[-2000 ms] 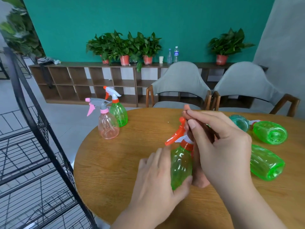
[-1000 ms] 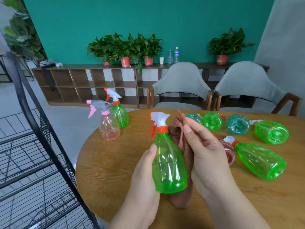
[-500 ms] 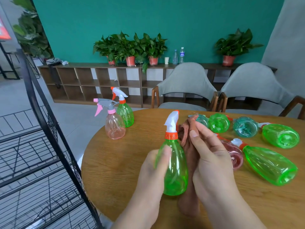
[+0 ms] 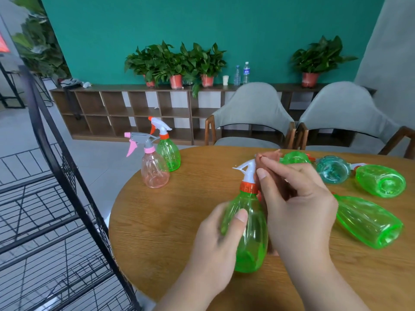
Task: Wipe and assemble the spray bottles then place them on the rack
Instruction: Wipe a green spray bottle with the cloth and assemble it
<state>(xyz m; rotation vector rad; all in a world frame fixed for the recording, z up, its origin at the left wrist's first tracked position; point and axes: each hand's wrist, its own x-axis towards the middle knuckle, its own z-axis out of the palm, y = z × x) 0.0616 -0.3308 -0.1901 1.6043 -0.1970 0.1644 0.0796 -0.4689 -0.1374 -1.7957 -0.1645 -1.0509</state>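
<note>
My left hand point(image 4: 215, 241) grips the body of the green spray bottle point(image 4: 249, 232), fingers curled round its left side and thumb laid across the front. My right hand point(image 4: 298, 209) pinches a reddish-brown cloth point(image 4: 270, 156) against the bottle's white spray head point(image 4: 247, 169), thumb and fingertips closed on the fabric, which hangs down behind the bottle. The bottle stands with its long axis near upright, top tipped slightly away from me, orange collar point(image 4: 248, 187) fitted, nozzle pointing left. Its base is low over the round wooden tabletop point(image 4: 168, 209), towards the near edge; whether it rests there I cannot tell. At the far left edge stand two assembled bottles, upright and just beside each other: a pink one point(image 4: 155, 169) with a grey head and a green one point(image 4: 168, 153) behind it. Towards the right edge four bottles lie on their sides: a large green one point(image 4: 368, 221) with its base towards me, a second green one point(image 4: 380, 180), a teal one point(image 4: 332, 169) and a further green one point(image 4: 294, 157) behind the cloth. The black wire rack point(image 4: 56, 176) stands off the table's left side.
</note>
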